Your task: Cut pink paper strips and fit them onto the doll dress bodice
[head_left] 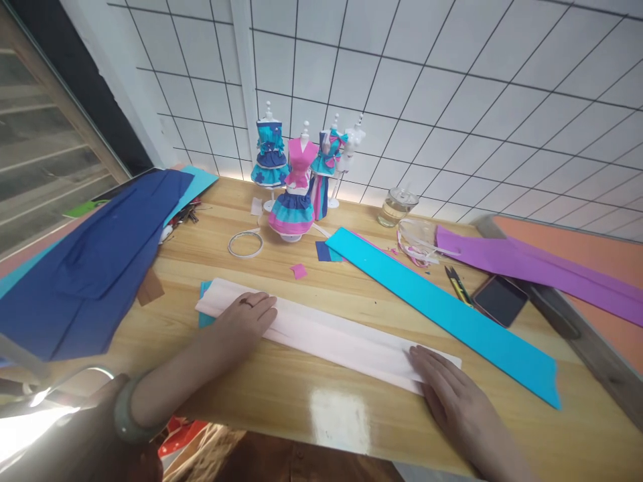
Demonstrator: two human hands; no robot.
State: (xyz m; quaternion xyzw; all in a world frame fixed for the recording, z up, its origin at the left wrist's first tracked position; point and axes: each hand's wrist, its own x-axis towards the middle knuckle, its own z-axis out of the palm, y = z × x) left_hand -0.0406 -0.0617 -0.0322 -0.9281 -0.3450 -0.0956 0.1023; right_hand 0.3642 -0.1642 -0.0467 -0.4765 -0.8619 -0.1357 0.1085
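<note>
A long, pale pink folded strip (331, 335), which looks like crepe paper or cloth, lies across the front of the wooden table. My left hand (246, 318) rests on its left part, fingers stretched out flat; a ring and a bangle show on that arm. At the strip's right end my right hand (452, 391) lies with its fingers extended over the edge. Under the pale strip's left end peeks a turquoise piece (205, 304). Behind it to the right, a long turquoise strip (442, 314) slants across the table.
Small dress forms in paper dresses (293, 214) stand by the tiled wall. Dark blue sheets (100, 248) are heaped at left. A lidded glass cup (396, 207), purple strip (542, 264), phone (501, 300), pens (458, 286) and tape roll (246, 244) lie around.
</note>
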